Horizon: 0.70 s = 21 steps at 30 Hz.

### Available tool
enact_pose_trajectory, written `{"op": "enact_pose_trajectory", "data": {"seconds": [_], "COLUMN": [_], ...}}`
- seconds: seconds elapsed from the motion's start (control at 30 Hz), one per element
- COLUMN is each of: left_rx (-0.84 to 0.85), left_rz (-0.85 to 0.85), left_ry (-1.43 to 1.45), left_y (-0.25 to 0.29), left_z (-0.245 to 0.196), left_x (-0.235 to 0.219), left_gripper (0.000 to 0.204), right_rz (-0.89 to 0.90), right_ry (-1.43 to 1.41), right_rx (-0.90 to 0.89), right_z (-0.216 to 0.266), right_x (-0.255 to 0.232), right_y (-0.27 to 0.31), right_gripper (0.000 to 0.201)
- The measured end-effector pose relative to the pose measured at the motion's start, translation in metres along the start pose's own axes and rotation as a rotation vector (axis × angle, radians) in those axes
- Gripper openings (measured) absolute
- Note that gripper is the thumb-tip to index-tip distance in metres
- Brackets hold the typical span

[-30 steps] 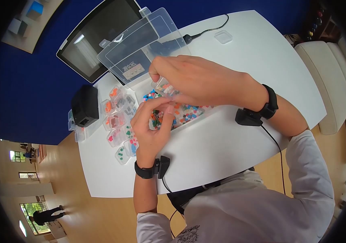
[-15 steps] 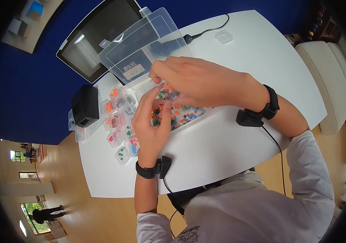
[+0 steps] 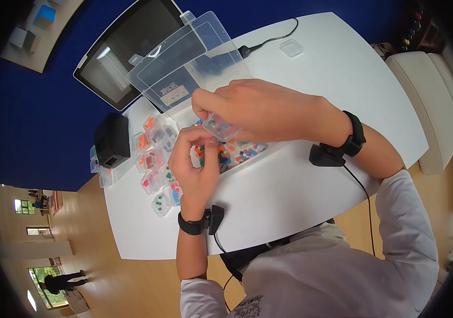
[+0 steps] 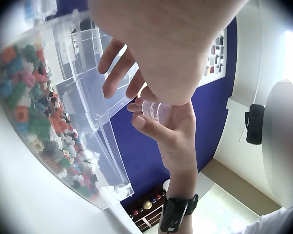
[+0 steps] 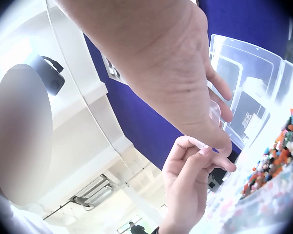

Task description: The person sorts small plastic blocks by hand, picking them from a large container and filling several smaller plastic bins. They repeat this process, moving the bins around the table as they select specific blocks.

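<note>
A small clear plastic box is in the grip of my right hand, above a large clear bin full of small coloured pieces. In the left wrist view the right thumb presses on the box's side. My left hand is beside the box, its thumb and index finger bent toward each other. Seen from the right wrist, the left thumb tip meets the index finger; I cannot tell whether a piece is between them. Other left fingers spread loosely.
The bin's clear lid stands raised behind it, in front of a dark screen. Several small boxes of sorted pieces sit at the left, near a black device. A small clear lid lies at the far right.
The left fingers have come away from the small box, lower and slightly left, with the index bent toward the thumb. The right hand still holds the box, now slightly lower.
</note>
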<state>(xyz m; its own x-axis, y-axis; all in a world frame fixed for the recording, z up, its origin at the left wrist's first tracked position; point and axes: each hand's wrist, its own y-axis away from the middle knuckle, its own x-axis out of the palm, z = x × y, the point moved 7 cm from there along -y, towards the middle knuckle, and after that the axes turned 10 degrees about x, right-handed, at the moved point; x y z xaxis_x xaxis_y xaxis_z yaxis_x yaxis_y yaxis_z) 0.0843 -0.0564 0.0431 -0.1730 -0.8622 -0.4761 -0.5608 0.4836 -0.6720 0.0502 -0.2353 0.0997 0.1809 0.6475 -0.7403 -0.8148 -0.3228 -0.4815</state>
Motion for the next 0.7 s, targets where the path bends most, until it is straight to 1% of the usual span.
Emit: {"op": "enact_pose_trajectory", "data": {"seconds": [0.07,0.17,0.23,0.27,0.33,0.37,0.43,0.47,0.53,0.6,0.67,0.7], "left_rx": [0.023,0.001,0.010,0.020,0.028,0.037,0.038,0.039,0.045,0.048,0.023,0.025], "left_rz": [-0.040,-0.036,-0.033,-0.029,-0.025,-0.021,-0.027,-0.034,-0.035,-0.055,-0.045,-0.066], "left_ry": [0.003,-0.009,-0.015,-0.021,-0.025,-0.029,-0.030,-0.032,-0.043,-0.056,-0.030,-0.031], "left_y": [0.001,0.001,0.001,0.002,0.001,0.001,0.001,0.001,0.002,0.001,0.001,0.002], "left_z": [0.003,0.003,0.004,0.004,0.004,0.003,0.004,0.005,0.005,0.006,0.008,0.007], "left_x": [-0.005,-0.007,-0.006,-0.006,-0.006,-0.005,-0.006,-0.006,-0.008,-0.011,-0.011,-0.013], "left_gripper": [0.008,0.009,0.008,0.008,0.008,0.007,0.007,0.006,0.006,0.006,0.007,0.007], "right_rz": [0.035,0.042,0.000,0.000,0.007,0.007,0.052,0.051,0.034,-0.040,-0.221,-0.216], "right_ry": [-0.025,-0.029,0.052,0.051,0.105,0.105,0.197,0.199,0.157,0.234,0.336,0.346], "right_rx": [0.017,0.037,-0.059,-0.059,-0.064,-0.063,0.002,0.004,0.193,0.365,0.545,0.528], "right_z": [0.000,-0.002,-0.002,-0.002,-0.001,-0.001,-0.007,-0.009,-0.031,-0.067,-0.109,-0.133], "right_x": [0.002,0.003,0.005,0.005,0.003,0.000,-0.007,-0.018,-0.053,-0.085,-0.120,-0.125], "right_y": [0.000,0.001,0.003,0.003,0.003,0.003,0.001,0.000,-0.002,0.000,0.015,0.023], "right_gripper": [0.053,0.047,0.037,0.037,0.029,0.029,0.033,0.033,0.040,0.050,0.053,0.053]}}
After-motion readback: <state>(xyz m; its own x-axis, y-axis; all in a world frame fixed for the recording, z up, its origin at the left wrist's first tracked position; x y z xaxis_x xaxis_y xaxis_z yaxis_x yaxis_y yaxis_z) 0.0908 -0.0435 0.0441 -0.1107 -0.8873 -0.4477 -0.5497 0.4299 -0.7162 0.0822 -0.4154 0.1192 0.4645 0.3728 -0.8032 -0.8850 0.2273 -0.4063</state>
